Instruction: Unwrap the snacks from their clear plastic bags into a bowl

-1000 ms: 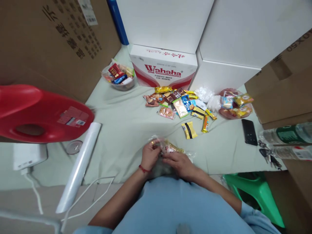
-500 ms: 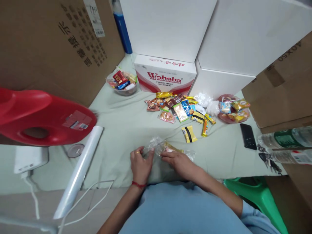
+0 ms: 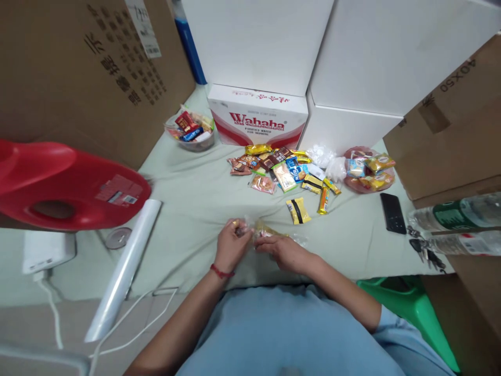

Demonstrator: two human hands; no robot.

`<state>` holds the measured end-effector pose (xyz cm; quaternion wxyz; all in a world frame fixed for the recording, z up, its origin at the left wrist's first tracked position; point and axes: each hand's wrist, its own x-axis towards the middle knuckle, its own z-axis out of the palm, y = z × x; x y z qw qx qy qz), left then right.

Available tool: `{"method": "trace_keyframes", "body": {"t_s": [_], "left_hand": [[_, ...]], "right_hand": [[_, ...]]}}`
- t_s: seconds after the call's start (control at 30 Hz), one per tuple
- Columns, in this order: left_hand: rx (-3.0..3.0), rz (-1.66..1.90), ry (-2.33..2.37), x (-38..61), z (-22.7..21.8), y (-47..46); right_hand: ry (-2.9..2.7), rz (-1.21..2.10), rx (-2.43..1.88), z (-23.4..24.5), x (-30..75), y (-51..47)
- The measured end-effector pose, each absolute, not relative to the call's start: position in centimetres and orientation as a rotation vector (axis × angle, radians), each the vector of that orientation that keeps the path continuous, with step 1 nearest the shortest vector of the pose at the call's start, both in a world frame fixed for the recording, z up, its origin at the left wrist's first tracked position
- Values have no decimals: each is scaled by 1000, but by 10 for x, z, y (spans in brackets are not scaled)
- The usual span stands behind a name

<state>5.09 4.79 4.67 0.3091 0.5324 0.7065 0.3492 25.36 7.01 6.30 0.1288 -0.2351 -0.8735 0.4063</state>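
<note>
In front of me on the pale green cloth lies a clear plastic bag [image 3: 300, 239] with a yellow-wrapped snack [image 3: 267, 230] inside it. My left hand [image 3: 234, 243] has its fingers curled closed on the gathered left end of the bag. My right hand [image 3: 282, 251] lies over the near side of the bag and snack, fingers pressed together against it. Its palm hides part of the bag. Just beyond is a yellow packet with a black stripe [image 3: 298, 210], beside a small orange-yellow bar [image 3: 323, 201]. Farther back is a pile of wrapped snacks [image 3: 284, 176].
A snack bowl [image 3: 198, 143] stands back left, a reddish snack bowl [image 3: 370, 185] at right. A phone [image 3: 393, 213], keys [image 3: 426, 250] and bottles [image 3: 465, 214] lie right. On the left are a red jug [image 3: 90, 196], a white roll [image 3: 127, 266] and a power bank [image 3: 49, 251]. A Wahaha box [image 3: 258, 117] stands behind.
My left hand has closed its fingers, gathering the bag's left end, and turned toward the right hand. My right hand stays on the bag. The view has shifted slightly.
</note>
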Motion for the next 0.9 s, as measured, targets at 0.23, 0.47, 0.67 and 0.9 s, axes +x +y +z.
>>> {"method": "trace_keyframes", "body": {"t_s": [0.23, 0.47, 0.67, 0.9], "left_hand": [[1661, 921, 1386, 80, 63, 33], [2156, 721, 1486, 71, 48, 18], [2476, 641, 1517, 76, 45, 6], [2525, 661, 1522, 76, 31, 2]], "right_hand": [[-2746, 990, -490, 55, 261, 66], [-2527, 957, -467, 62, 301, 44], [-2073, 652, -1538, 35, 319, 24], [-1991, 879, -1600, 70, 326, 24]]}}
